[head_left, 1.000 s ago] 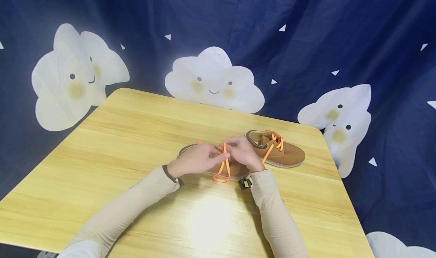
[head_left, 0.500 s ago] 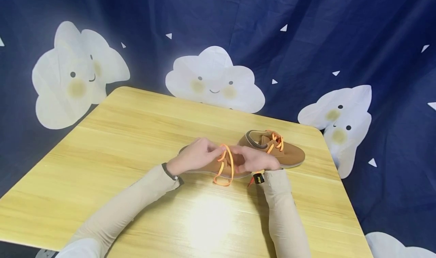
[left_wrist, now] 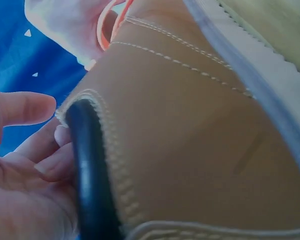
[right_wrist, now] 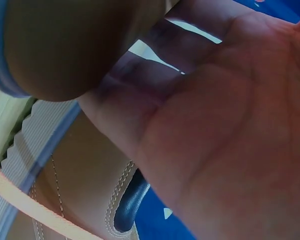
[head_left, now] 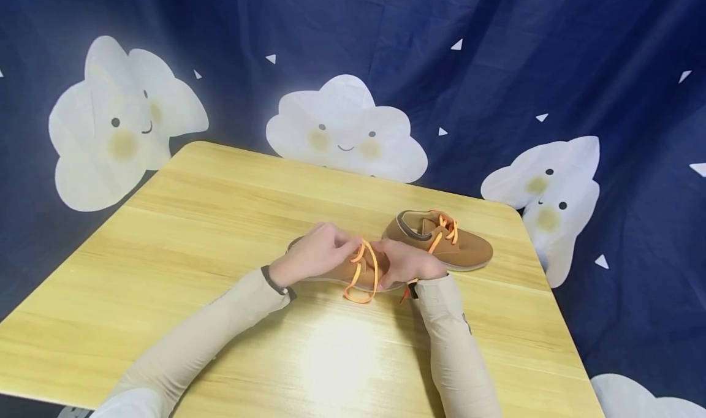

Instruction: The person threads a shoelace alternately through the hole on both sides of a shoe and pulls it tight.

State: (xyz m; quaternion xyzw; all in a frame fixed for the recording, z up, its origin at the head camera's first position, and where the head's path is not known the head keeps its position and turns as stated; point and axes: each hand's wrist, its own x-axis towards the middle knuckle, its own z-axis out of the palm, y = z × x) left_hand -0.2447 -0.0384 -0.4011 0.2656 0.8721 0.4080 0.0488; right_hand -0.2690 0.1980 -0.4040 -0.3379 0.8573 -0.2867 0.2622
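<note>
A brown lace-up shoe [head_left: 333, 276] lies on the table under both hands, its toe toward the right. My left hand [head_left: 316, 258] holds it by the collar; in the left wrist view the fingers curl over the dark collar lining [left_wrist: 92, 165]. At that hand's thumb tip an orange lace [head_left: 377, 277] loops down over the shoe's near side onto the table. My right hand [head_left: 410, 262] grips the toe end, thumb on the near side and fingers over the top. In the right wrist view the rounded toe [right_wrist: 54, 50] sits against the fingers.
A second brown shoe [head_left: 469, 249] with tied orange laces [head_left: 452, 229] stands just behind and right of the right hand. Both rest on a light wooden table [head_left: 220, 222]. A dark blue curtain [head_left: 469, 87] with white clouds hangs behind the table.
My right hand has left the lace beside the left hand and moved right to the toe. The lace loop hangs wider. My left hand has barely shifted.
</note>
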